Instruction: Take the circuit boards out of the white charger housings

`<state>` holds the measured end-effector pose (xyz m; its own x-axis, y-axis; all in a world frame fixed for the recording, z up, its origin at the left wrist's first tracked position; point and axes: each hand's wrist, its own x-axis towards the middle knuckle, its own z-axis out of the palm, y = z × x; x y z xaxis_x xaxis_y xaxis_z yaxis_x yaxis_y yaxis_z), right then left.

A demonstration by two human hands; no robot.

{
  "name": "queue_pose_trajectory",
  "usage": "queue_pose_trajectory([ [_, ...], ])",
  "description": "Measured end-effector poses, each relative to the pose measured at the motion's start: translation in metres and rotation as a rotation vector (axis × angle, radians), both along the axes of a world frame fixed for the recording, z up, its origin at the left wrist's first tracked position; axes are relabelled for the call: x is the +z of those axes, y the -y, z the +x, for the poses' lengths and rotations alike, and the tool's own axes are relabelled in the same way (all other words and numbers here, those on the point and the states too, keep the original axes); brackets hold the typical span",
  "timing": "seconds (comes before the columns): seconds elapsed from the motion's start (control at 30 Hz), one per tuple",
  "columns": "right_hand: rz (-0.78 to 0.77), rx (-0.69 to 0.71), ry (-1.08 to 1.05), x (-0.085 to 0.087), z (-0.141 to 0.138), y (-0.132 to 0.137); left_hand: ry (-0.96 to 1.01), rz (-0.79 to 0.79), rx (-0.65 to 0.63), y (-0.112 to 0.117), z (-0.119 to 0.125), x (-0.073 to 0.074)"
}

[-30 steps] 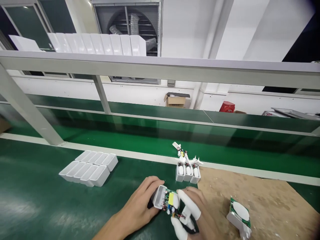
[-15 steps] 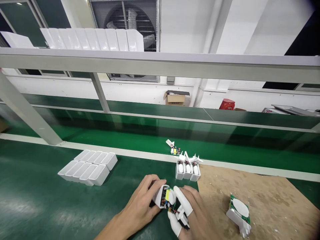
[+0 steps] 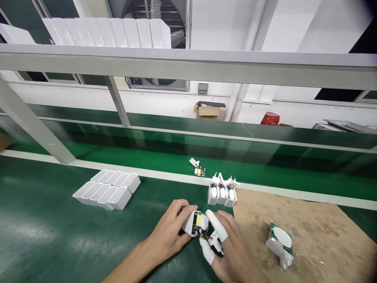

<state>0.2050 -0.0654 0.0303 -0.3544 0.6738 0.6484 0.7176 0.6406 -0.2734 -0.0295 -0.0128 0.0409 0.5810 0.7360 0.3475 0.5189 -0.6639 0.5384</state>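
Note:
My left hand (image 3: 169, 232) grips a white plastic housing (image 3: 187, 225), fingers wrapped round its outside. Partly inside the housing's mouth is a circuit board (image 3: 198, 220) with a yellow component and a white round piece. My right hand (image 3: 226, 243), with white finger covers on its thumb and index finger, pinches the board's outer end. A white plug cap (image 3: 215, 243) hangs by wires from that end, against my right fingers. Beyond my hands, several filled housings (image 3: 222, 195) stand side by side, plug caps resting on top.
Empty white housings (image 3: 110, 192) lie in two rows at left. On the brown board (image 3: 318, 236) at right sits a plug assembly with a round white disc (image 3: 281, 239). Another circuit board (image 3: 200, 171) lies on the green belt (image 3: 159, 161). A metal rail (image 3: 188, 65) crosses above.
The view has tilted down slightly, so the scene sits higher in the frame. The loose circuit board on the green belt has shifted left. Both hands keep their grip on the housing and board.

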Motion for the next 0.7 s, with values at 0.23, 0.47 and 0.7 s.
queue_pose_trajectory([
  [0.23, -0.072, 0.034, 0.023, -0.011, 0.002, 0.002, 0.016, -0.007, 0.010, 0.000, 0.002, 0.000],
  [0.47, -0.143, 0.120, -0.146, 0.005, 0.003, -0.002, 0.117, -0.265, -0.097, 0.002, 0.001, -0.001],
  [0.7, -0.237, 0.145, -0.078, -0.003, -0.002, -0.006, 0.430, -0.781, -0.176, 0.000, -0.003, -0.005],
])
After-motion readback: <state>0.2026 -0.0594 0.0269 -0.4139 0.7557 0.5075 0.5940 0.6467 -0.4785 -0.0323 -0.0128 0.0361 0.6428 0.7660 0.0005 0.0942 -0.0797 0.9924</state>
